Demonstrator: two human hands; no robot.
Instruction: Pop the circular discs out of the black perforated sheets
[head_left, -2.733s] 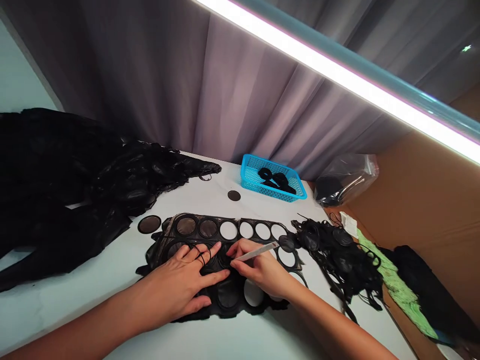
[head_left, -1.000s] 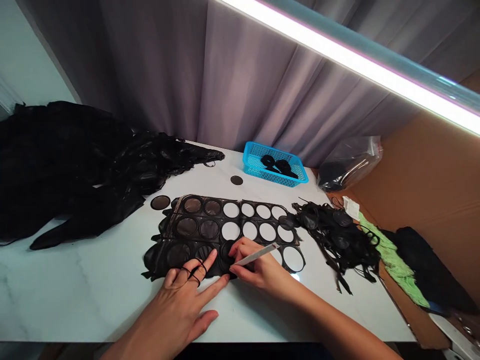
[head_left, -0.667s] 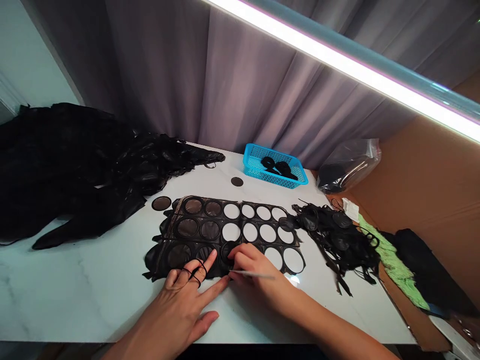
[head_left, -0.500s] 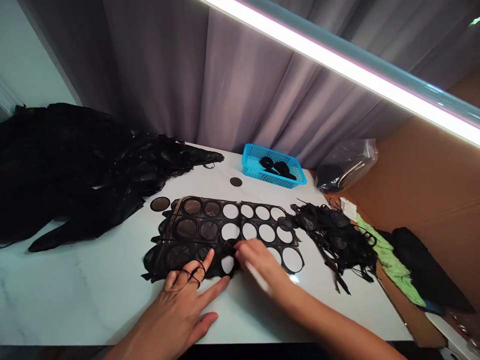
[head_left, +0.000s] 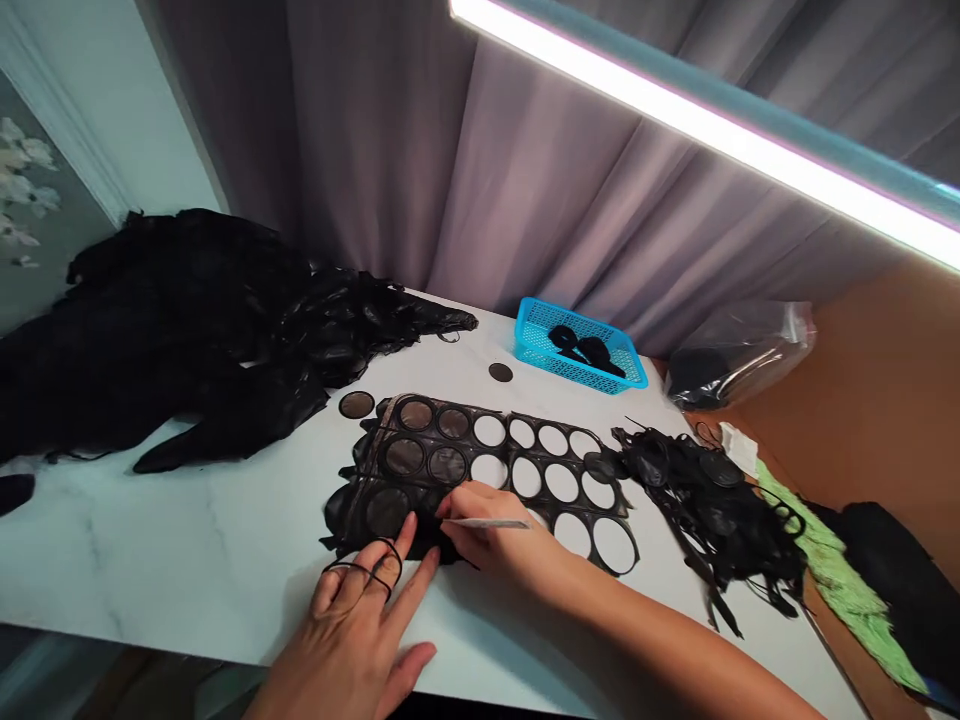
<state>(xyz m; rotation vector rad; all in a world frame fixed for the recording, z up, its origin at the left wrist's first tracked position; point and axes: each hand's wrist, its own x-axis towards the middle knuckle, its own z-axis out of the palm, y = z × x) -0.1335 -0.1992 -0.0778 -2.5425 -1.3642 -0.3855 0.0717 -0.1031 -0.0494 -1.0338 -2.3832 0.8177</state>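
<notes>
With left hand spread, pressing on near edge of holed black sheet on tabletop. With right hand curled, pinching slim pale tool over sheet. Farther back: loose dark disc, then blue basket.

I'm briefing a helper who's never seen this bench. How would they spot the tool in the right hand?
On the white table, find the black sheet with rows of circles. The right hand is at its near side, gripping the tool. Unlike the sheet and the black scraps off to the right, it is pale, narrow and straight.
</notes>
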